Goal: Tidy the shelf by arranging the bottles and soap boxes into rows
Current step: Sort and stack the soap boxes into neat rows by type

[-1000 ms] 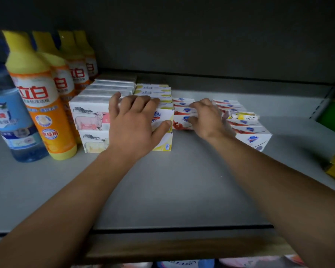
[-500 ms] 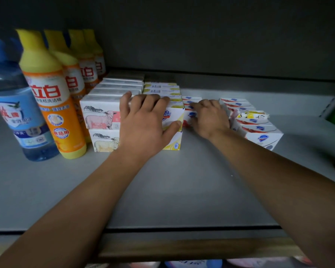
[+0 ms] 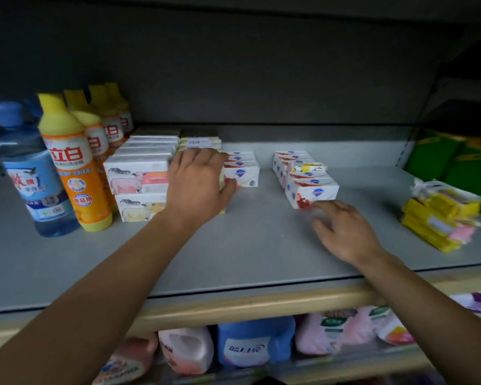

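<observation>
My left hand (image 3: 197, 184) rests over the front of a stack of yellow-and-white soap boxes (image 3: 200, 141), its thumb touching the front box of a short row of white soap boxes (image 3: 242, 173). My right hand (image 3: 345, 232) hovers open and low over the shelf (image 3: 233, 245), the index fingertip at the front box of a second white soap box row (image 3: 313, 188). One box with yellow print lies askew on that row. Sheep-print soap boxes (image 3: 139, 176) are stacked left of my left hand. A row of yellow bottles (image 3: 67, 162) and a blue bottle (image 3: 31, 173) stand at the far left.
Yellow wrapped packs (image 3: 442, 220) are piled at the right end of the shelf, with green packs (image 3: 439, 154) behind them. A bare gap separates the two white box rows. Pink and blue detergent jugs (image 3: 256, 343) fill the lower shelf.
My right hand left the middle white box row and moved right and toward the front edge, to the right row. My left hand stays on the stack. The view has pulled back.
</observation>
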Action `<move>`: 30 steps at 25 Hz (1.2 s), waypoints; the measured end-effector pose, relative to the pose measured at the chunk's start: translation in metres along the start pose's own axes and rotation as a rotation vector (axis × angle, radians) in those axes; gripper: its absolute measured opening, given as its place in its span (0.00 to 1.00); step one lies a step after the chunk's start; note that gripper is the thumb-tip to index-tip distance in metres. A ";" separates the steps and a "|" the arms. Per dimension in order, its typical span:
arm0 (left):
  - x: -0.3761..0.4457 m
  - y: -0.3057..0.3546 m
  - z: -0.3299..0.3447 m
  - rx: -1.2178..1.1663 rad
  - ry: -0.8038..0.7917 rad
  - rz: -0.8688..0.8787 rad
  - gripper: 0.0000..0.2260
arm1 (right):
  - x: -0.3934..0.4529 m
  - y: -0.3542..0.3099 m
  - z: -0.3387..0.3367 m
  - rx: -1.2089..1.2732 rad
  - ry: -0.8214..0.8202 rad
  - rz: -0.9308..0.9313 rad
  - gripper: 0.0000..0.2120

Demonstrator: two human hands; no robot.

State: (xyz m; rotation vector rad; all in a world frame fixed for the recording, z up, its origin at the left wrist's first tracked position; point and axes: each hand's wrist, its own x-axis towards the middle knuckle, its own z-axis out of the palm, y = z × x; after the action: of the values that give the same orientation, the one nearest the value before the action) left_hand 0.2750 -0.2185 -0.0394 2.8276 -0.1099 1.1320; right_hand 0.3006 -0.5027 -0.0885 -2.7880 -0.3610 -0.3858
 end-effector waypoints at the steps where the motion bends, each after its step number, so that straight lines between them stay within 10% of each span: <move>1: -0.002 0.014 0.001 -0.072 0.000 0.032 0.22 | -0.007 0.014 0.000 -0.036 -0.048 0.039 0.20; 15: 0.043 0.125 0.126 -0.178 -0.343 0.063 0.31 | -0.017 0.038 0.015 -0.048 -0.046 0.062 0.22; 21: 0.041 0.134 0.124 -0.131 -0.224 0.137 0.26 | -0.017 0.042 0.015 -0.046 -0.056 0.060 0.21; 30: -0.021 0.050 0.044 -0.824 -0.223 -0.173 0.18 | -0.012 0.035 0.003 -0.036 -0.121 0.123 0.26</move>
State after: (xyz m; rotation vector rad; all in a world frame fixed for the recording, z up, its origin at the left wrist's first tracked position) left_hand 0.2849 -0.2729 -0.0828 2.1484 -0.2684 0.5414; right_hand 0.3006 -0.5367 -0.1039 -2.8579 -0.2090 -0.1980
